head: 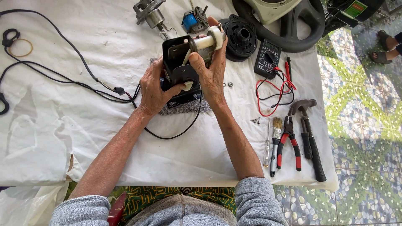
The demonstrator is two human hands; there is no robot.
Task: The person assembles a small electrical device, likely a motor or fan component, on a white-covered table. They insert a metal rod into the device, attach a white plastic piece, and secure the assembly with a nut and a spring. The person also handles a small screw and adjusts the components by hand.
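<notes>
Head view. A black metal bracket (178, 62) with a cream roller (208, 40) on a shaft is held up above the middle of the surface (63, 138), which is covered with a white sheet. The left hand (154, 88) is clenched round the bracket's left side and lower edge. The right hand (210, 69) is closed on its right side, with the thumb laid across the front and the fingers reaching up behind the roller. A grey cloth (184, 106) is seen under the hands.

A black cable (63, 75) runs in from the far left edge and loops under the wrists towards the near side. At the far edge lie a metal motor (150, 14), a blue coil (192, 21) and a black disc (240, 37), all close behind the bracket. A multimeter (268, 56) with red and black leads (274, 94) is placed to the right, near the right hand.

Along the right edge, tools are laid side by side: a screwdriver (267, 144), a brush (276, 142), red-handled pliers (289, 142) and a hammer (310, 138), the hammer handle ending just short of the near corner. Two small nuts (227, 84) lie just beside the right hand.

Open room is found on the left half of the surface, between the cable and the near edge. Patterned floor (364, 125) is seen past the right edge.
</notes>
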